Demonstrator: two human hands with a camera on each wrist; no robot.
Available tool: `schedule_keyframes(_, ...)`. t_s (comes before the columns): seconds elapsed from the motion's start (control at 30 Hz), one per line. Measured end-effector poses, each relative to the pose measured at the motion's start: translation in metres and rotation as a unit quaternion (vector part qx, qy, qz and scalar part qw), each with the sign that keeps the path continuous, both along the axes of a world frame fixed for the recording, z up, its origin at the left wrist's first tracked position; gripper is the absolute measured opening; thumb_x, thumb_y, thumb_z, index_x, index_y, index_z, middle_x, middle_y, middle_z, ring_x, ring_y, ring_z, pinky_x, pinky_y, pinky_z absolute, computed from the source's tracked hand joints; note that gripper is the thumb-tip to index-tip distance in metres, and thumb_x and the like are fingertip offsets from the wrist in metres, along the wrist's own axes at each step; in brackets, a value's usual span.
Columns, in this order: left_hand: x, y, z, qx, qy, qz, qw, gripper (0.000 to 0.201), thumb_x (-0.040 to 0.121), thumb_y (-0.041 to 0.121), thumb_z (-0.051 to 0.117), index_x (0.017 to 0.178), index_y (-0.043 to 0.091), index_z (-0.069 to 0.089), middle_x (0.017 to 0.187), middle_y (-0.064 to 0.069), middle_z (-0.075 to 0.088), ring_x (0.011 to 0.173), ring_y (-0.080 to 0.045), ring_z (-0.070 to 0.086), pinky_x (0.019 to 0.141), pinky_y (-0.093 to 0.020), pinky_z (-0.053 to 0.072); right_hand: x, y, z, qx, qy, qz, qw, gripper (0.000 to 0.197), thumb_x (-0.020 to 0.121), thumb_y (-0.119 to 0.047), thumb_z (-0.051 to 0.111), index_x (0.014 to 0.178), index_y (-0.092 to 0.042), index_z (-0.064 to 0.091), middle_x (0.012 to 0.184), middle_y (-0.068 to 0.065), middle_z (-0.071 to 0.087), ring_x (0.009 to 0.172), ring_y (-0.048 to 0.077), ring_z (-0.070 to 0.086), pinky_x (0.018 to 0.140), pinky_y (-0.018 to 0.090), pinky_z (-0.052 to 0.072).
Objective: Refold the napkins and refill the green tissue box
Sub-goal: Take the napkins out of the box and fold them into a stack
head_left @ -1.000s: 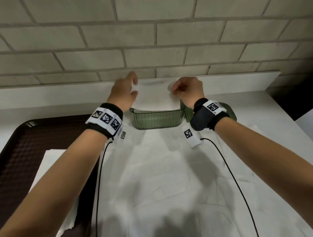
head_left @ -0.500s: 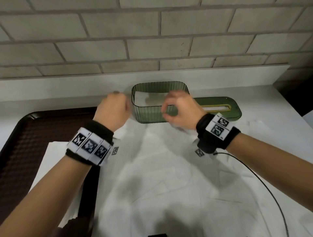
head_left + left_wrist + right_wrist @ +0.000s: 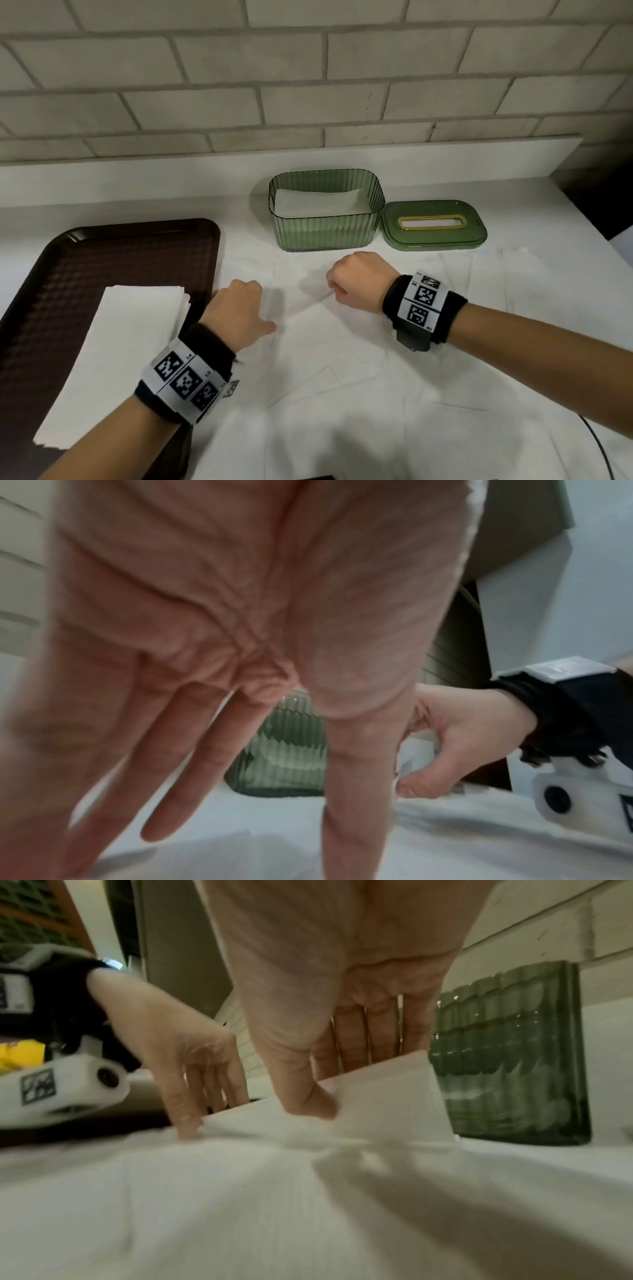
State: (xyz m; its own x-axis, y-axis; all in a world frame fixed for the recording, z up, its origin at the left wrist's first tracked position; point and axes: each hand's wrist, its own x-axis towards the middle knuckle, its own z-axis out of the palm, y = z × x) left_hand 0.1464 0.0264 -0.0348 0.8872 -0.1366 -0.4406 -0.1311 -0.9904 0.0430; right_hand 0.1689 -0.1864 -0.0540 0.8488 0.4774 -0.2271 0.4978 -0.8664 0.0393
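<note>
The ribbed green tissue box [image 3: 325, 229] stands open at the back of the counter with a folded white napkin [image 3: 317, 202] inside. Its green lid [image 3: 433, 224] with a gold slot lies flat just to its right. Unfolded white napkins [image 3: 342, 377] lie spread in front of the box. My right hand [image 3: 342, 284] pinches a raised corner of the top napkin [image 3: 387, 1096] between thumb and fingers. My left hand [image 3: 246, 301] sits to the left, its straight fingers [image 3: 186, 1123] pointing down and touching the same sheet.
A dark brown tray [image 3: 51, 291] lies at the left with a stack of folded white napkins [image 3: 113, 359] on it. A brick wall and a white ledge [image 3: 137, 178] run behind the box. The counter drops off at the far right.
Both hands have pulled back from over the box and come down onto the spread napkins. A folded napkin now lies in the box. My right hand has pinched up a corner.
</note>
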Motion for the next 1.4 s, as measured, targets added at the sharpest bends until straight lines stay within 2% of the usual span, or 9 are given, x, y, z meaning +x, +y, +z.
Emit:
schedule_keyframes(0.17, 0.023, 0.014, 0.018, -0.21, -0.072, 0.001, 0.975, 0.053, 0.07, 0.043, 0.083, 0.112, 0.015, 0.066, 0.11, -0.002, 0.068, 0.097, -0.015, 0.062, 0.076, -0.023, 0.044, 0.011, -0.013, 0.047, 0.262, -0.003, -0.099, 0.96, 0.006, 0.084, -0.029, 0.062, 0.087, -0.026, 0.067, 0.087, -0.008, 0.067, 0.084, 0.014, 0.06, 0.08, 0.028, 0.049)
schedule_keyframes(0.33, 0.067, 0.01, 0.038, -0.549, -0.098, 0.154, 0.815, 0.019, 0.076, 0.017, 0.08, 0.092, 0.01, 0.074, 0.094, -0.009, 0.076, 0.078, -0.007, 0.071, 0.066, -0.016, 0.053, 0.047, -0.034, 0.083, 0.481, -0.028, -0.192, 0.855, 0.015, 0.08, -0.026, 0.074, 0.094, -0.026, 0.068, 0.1, -0.005, 0.069, 0.089, 0.014, 0.063, 0.084, 0.026, 0.05)
schedule_keyframes(0.47, 0.11, -0.003, 0.049, -0.592, -0.172, 0.184, 0.766, 0.024, 0.076, 0.016, 0.081, 0.092, 0.013, 0.064, 0.092, -0.011, 0.071, 0.076, -0.013, 0.069, 0.062, -0.023, 0.052, 0.076, -0.05, 0.081, 0.553, -0.029, -0.246, 0.796, 0.038, 0.071, -0.023, 0.084, 0.104, -0.023, 0.063, 0.085, 0.004, 0.066, 0.065, 0.011, 0.055, 0.067, 0.025, 0.049)
schedule_keyframes(0.63, 0.142, -0.029, 0.047, -0.439, -0.231, 0.087, 0.864, 0.033, 0.077, 0.005, 0.069, 0.096, 0.019, 0.046, 0.068, -0.01, 0.056, 0.06, -0.02, 0.051, 0.056, -0.026, 0.045, 0.1, -0.051, 0.066, 0.551, -0.115, -0.321, 0.762, 0.041, 0.072, -0.015, 0.082, 0.097, -0.021, 0.051, 0.073, -0.004, 0.058, 0.063, 0.014, 0.056, 0.062, 0.025, 0.051)
schedule_keyframes(0.77, 0.15, -0.04, 0.032, -0.228, -0.2, -0.015, 0.953, 0.003, 0.082, 0.015, 0.068, 0.084, 0.014, 0.07, 0.083, -0.003, 0.067, 0.082, -0.027, 0.064, 0.08, -0.033, 0.052, 0.11, -0.05, 0.052, 0.407, -0.131, -0.299, 0.853, 0.006, 0.08, -0.013, 0.07, 0.083, -0.009, 0.068, 0.084, 0.002, 0.069, 0.076, 0.018, 0.061, 0.078, 0.028, 0.052)
schedule_keyframes(1.0, 0.141, -0.044, 0.027, -0.093, -0.223, -0.095, 0.966, 0.034, 0.093, 0.047, 0.053, 0.109, 0.023, 0.071, 0.101, -0.006, 0.065, 0.109, -0.032, 0.049, 0.095, -0.042, 0.035, 0.099, -0.046, 0.05, 0.223, -0.063, -0.217, 0.948, 0.028, 0.088, -0.028, 0.065, 0.108, -0.009, 0.069, 0.116, 0.012, 0.06, 0.104, 0.029, 0.057, 0.085, 0.031, 0.046)
schedule_keyframes(1.17, 0.117, -0.02, 0.04, -0.178, -0.29, -0.053, 0.939, 0.019, 0.09, 0.018, 0.056, 0.087, 0.005, 0.07, 0.085, -0.01, 0.057, 0.087, -0.035, 0.058, 0.071, -0.037, 0.046, 0.086, -0.046, 0.062, 0.192, -0.113, -0.173, 0.959, 0.036, 0.093, -0.043, 0.054, 0.091, -0.012, 0.072, 0.102, 0.012, 0.063, 0.099, 0.031, 0.056, 0.085, 0.037, 0.042)
schedule_keyframes(1.27, 0.095, -0.001, 0.036, -0.143, -0.194, -0.003, 0.971, 0.02, 0.086, 0.016, 0.065, 0.073, 0.005, 0.054, 0.076, -0.01, 0.057, 0.078, -0.031, 0.061, 0.064, -0.032, 0.041, 0.072, -0.04, 0.063, 0.144, -0.14, -0.16, 0.966, 0.052, 0.096, -0.053, 0.04, 0.082, -0.013, 0.071, 0.088, 0.007, 0.067, 0.092, 0.027, 0.054, 0.09, 0.04, 0.036)
schedule_keyframes(1.4, 0.054, 0.01, 0.014, -0.073, -0.039, 0.04, 0.996, 0.041, 0.071, 0.034, 0.079, 0.068, 0.012, 0.045, 0.077, -0.005, 0.054, 0.074, -0.024, 0.058, 0.055, -0.025, 0.044, 0.04, -0.024, 0.057, 0.217, -0.175, -0.088, 0.956, 0.033, 0.094, -0.04, 0.052, 0.082, -0.016, 0.071, 0.084, -0.001, 0.066, 0.085, 0.019, 0.055, 0.087, 0.038, 0.042)
